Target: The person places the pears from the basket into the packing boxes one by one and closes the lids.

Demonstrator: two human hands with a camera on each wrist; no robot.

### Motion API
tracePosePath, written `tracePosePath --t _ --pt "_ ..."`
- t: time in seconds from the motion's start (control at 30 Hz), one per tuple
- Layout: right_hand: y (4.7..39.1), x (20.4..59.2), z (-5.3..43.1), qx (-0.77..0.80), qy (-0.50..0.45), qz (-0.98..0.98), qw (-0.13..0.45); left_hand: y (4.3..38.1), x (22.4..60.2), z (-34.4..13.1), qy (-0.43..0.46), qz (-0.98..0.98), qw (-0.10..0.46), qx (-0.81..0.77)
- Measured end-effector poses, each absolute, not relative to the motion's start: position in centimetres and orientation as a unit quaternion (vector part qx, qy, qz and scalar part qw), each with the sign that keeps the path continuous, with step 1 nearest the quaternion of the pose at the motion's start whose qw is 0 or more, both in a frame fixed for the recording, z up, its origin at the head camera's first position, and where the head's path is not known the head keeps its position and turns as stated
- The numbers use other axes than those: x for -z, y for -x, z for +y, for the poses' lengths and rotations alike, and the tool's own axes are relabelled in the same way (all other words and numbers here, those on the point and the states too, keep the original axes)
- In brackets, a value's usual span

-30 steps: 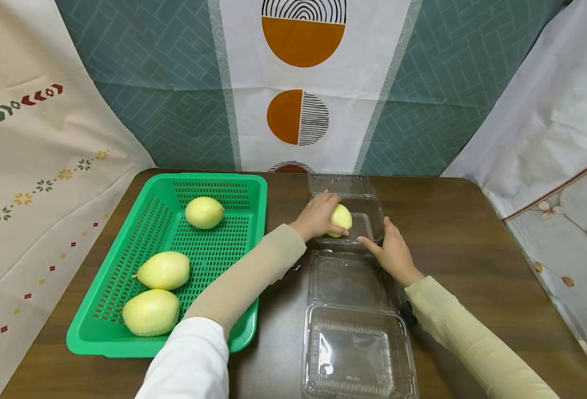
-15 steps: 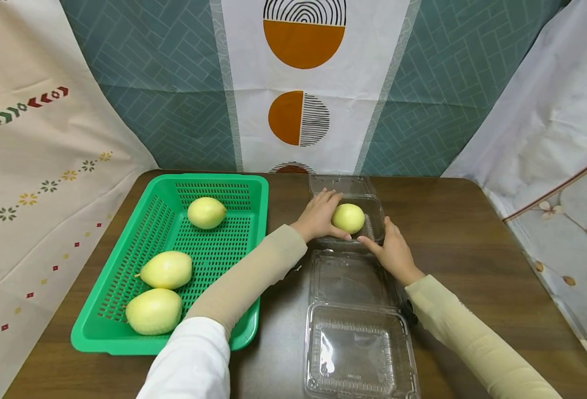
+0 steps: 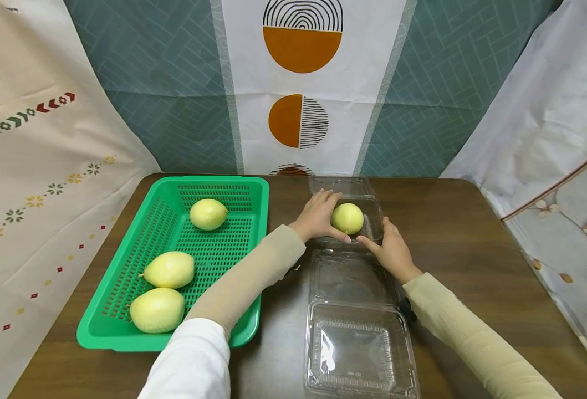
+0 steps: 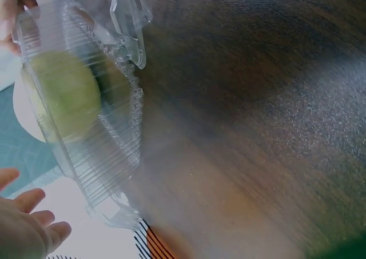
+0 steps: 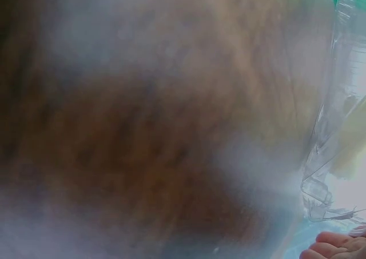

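A pale yellow melon sits inside the far clear plastic clamshell container, whose lid lies folded back behind it. My left hand is at the container's left side, fingers and thumb spread around the melon. In the left wrist view, a gap separates the left hand from the melon, seen through the plastic wall. My right hand rests at the container's front right corner, thumb at the front edge and straight fingers along the side. The right wrist view catches only part of the right hand.
A green perforated basket on the left holds three melons. Nearer on the table lies a second clear clamshell, opened flat, its tray toward me and its other half behind. Patterned cloths hang around the table.
My left hand has let go of the melon, which has settled farther right in the container. The right hand stays at the container's corner. The head view has tilted slightly.
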State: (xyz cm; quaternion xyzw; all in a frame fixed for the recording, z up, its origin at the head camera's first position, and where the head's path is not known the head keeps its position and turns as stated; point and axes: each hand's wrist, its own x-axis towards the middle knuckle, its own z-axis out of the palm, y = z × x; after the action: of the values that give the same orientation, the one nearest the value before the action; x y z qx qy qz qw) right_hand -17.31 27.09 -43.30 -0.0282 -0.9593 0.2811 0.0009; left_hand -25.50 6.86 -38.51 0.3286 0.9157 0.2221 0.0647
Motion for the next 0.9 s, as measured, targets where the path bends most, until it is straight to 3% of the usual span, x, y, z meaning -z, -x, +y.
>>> tracePosePath --t 0.9 --pt "17.2 43.7 27.3 -0.281 0.025 -0.959 0.019 25.1 35.9 5.9 -0.294 0.919 0.052 -0.258"
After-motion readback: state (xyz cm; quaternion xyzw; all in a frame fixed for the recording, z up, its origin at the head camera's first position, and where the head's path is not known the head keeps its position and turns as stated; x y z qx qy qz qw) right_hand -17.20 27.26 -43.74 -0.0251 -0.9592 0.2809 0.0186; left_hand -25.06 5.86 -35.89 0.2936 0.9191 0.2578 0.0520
